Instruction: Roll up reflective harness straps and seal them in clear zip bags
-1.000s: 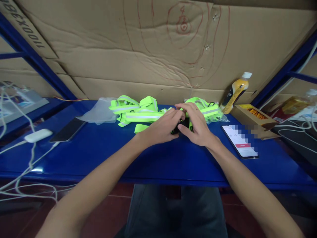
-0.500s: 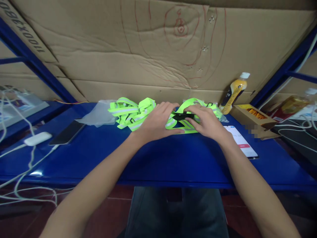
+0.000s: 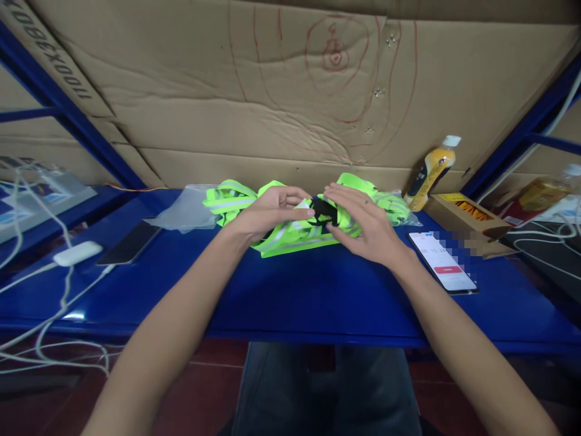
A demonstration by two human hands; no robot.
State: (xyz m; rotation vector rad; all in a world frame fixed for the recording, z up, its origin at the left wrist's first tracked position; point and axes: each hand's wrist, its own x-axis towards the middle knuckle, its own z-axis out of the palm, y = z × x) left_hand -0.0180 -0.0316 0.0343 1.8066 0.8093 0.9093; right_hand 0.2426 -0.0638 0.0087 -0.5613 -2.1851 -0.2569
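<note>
Okay, left hand [image 3: 270, 213] is pinching the neon straps [image 3: 284, 243], right hand [image 3: 370, 225] is gripping them too beside a black piece [image 3: 323, 210], near the tabletop's [image 3: 308, 303] back edge.

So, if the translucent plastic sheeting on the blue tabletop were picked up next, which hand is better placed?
Left, I'd judge: the left hand is nearer the translucent plastic sheeting, whereas the right hand is farther across the neon-yellow, silver-striped fabric straps. Both hands are at the straps.
</note>
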